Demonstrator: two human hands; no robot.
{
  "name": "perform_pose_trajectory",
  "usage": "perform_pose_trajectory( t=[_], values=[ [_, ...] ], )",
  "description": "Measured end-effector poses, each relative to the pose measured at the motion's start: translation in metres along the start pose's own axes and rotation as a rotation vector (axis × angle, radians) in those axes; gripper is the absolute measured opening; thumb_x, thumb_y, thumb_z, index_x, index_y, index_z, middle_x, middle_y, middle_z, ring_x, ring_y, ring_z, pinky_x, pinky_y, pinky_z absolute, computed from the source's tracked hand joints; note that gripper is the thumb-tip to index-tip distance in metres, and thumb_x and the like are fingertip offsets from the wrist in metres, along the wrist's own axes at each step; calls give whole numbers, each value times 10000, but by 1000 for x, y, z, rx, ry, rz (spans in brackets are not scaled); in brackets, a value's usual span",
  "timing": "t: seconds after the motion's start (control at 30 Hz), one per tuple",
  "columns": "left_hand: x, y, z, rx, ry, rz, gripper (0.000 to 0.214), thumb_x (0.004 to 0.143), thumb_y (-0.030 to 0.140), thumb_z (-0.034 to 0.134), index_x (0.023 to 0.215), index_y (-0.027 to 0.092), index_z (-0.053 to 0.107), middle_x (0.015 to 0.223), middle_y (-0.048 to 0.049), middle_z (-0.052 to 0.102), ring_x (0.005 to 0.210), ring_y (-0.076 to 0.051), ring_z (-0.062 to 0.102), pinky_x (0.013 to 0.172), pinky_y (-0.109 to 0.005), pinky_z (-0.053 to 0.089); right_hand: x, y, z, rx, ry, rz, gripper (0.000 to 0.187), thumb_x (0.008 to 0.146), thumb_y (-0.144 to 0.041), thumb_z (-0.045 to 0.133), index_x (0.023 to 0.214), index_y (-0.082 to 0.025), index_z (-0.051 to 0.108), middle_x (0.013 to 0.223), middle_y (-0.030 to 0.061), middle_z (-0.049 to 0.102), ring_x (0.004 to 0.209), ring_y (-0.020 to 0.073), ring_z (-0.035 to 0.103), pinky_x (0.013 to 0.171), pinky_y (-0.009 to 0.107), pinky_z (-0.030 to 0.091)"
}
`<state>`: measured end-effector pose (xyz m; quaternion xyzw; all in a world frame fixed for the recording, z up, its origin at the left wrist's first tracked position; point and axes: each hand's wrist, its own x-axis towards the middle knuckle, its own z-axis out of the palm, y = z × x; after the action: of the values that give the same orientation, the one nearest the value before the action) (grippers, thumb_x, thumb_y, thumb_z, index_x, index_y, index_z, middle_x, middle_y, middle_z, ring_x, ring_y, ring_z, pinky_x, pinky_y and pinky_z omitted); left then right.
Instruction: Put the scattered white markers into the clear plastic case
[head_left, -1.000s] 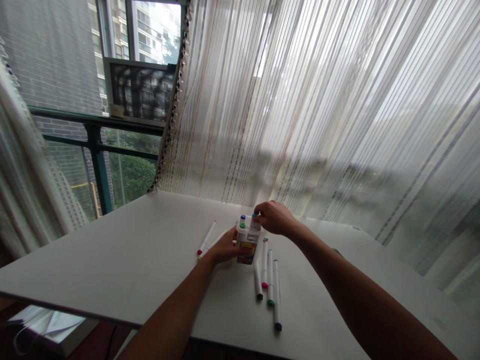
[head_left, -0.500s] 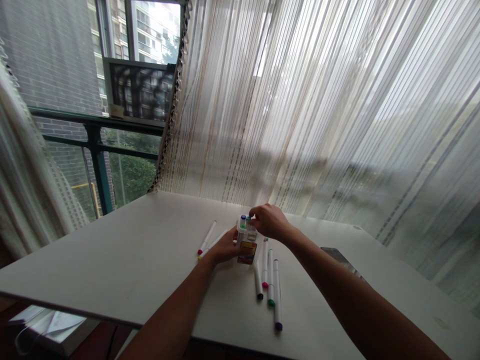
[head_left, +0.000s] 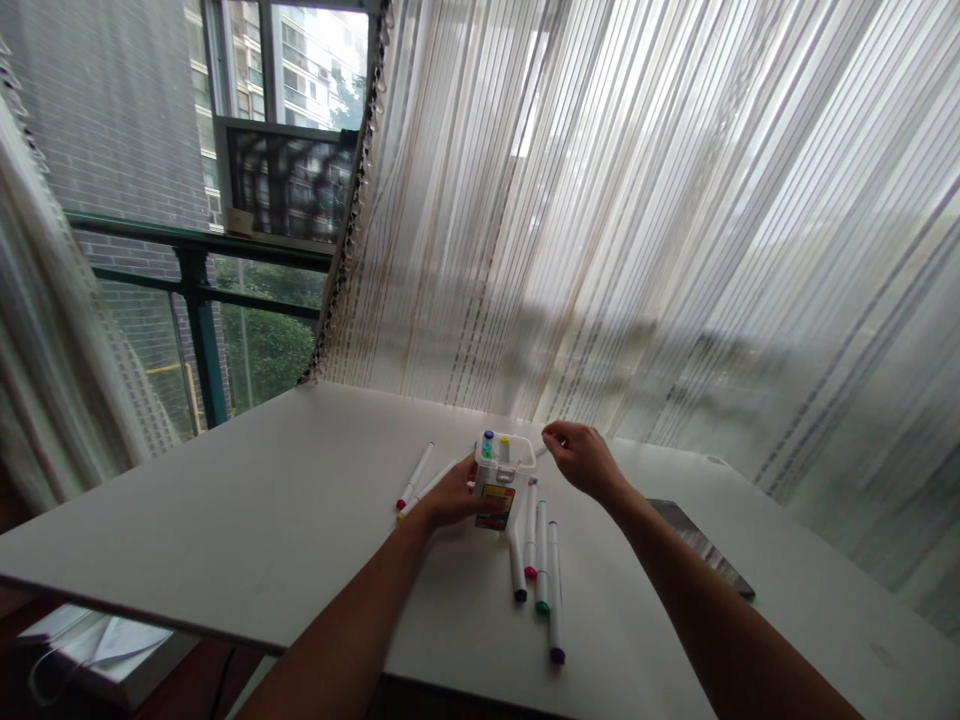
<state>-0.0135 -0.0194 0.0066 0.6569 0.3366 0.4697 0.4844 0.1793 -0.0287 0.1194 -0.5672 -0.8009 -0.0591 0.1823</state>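
Note:
My left hand [head_left: 451,497] is closed around the side of a clear plastic marker case [head_left: 517,462] with a colourful label, which stands upright on the table. Inside it are several markers with blue, teal, green and yellow ends [head_left: 505,443]. Just right of the case's rim, my right hand [head_left: 581,455] pinches a white marker [head_left: 541,451], mostly hidden by the fingers. In front of the case lie a black-ended marker [head_left: 518,570], a pink-ended marker [head_left: 531,535], a green-ended marker [head_left: 542,560] and a purple-ended marker [head_left: 555,595].
Left of the case, a red-ended marker [head_left: 416,475] and a yellow-ended marker [head_left: 431,487] lie on the white table [head_left: 247,520]. A dark flat device [head_left: 701,545] rests beside my right forearm. Sheer curtains [head_left: 600,250] hang along the table's far edge.
My right hand has moved right, away from the top of the case, uncovering the yellow-ended marker inside. My left hand still holds the case in place.

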Motion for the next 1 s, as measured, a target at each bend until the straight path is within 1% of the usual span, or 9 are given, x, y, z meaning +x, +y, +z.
perform_pose_trajectory(
  t=[0.13, 0.2, 0.27, 0.43, 0.63, 0.73, 0.8, 0.9, 1.0],
  values=[
    [0, 0, 1, 5, 3, 11, 615, 514, 368, 841, 1012, 150, 553, 985, -98, 650, 875, -257, 615, 832, -400, 441, -13, 20, 40, -85, -166, 58, 223, 814, -257, 496, 846, -154, 691, 849, 85, 697, 811, 202, 627, 654, 260, 411],
    [-1, 1, 1, 12, 9, 14, 603, 517, 372, 840, 997, 147, 553, 980, -103, 650, 873, -258, 615, 827, -400, 441, -19, 24, 59, -113, -223, 80, 233, 791, -279, 528, 882, -133, 687, 886, 115, 695, 850, 240, 629, 666, 287, 424],
    [-1, 1, 1, 16, 14, 14, 605, 519, 375, 840, 998, 146, 549, 984, -110, 648, 881, -263, 614, 824, -402, 442, -21, 25, 72, -132, -264, 99, 257, 791, -281, 519, 910, -117, 678, 926, 145, 688, 879, 267, 629, 676, 310, 436],
    [-2, 1, 0, 7, 21, 14, 621, 499, 370, 850, 996, 140, 557, 987, -117, 647, 877, -266, 611, 833, -410, 436, -23, 22, 82, -149, -326, 127, 227, 743, -221, 525, 892, -133, 673, 961, 168, 681, 876, 278, 638, 664, 315, 446],
    [-1, 0, 1, -8, 17, 18, 620, 496, 399, 850, 985, 145, 566, 976, -112, 655, 860, -263, 614, 824, -407, 435, -23, 23, 82, -107, -319, 165, 199, 671, -150, 559, 832, -134, 676, 901, 158, 685, 828, 256, 642, 632, 292, 436],
    [-1, 0, 1, -7, 14, 18, 616, 501, 406, 846, 987, 150, 565, 973, -111, 655, 866, -264, 613, 834, -409, 425, -16, 28, 73, -43, -281, 166, 183, 664, -128, 554, 795, -133, 681, 823, 113, 690, 783, 218, 636, 614, 259, 424],
    [-1, 0, 0, -9, 11, 16, 607, 509, 403, 841, 991, 162, 563, 979, -106, 652, 876, -264, 611, 833, -406, 425, -10, 32, 58, 12, -238, 143, 176, 686, -121, 534, 776, -135, 685, 768, 74, 688, 734, 178, 623, 607, 232, 416],
    [-1, 1, 1, -13, 10, 13, 595, 501, 373, 846, 985, 175, 562, 978, -99, 648, 882, -264, 607, 822, -399, 429, -2, 37, 19, 79, -142, 91, 182, 735, -152, 510, 768, -126, 687, 713, 47, 670, 674, 147, 593, 607, 218, 412],
    [-2, 3, 1, -16, 13, 8, 570, 502, 349, 843, 972, 184, 565, 982, -94, 646, 898, -270, 601, 828, -403, 422, -1, 39, -30, 136, 4, 54, 233, 780, -213, 474, 827, -115, 679, 687, 43, 640, 627, 141, 556, 596, 235, 411]
  ],
)
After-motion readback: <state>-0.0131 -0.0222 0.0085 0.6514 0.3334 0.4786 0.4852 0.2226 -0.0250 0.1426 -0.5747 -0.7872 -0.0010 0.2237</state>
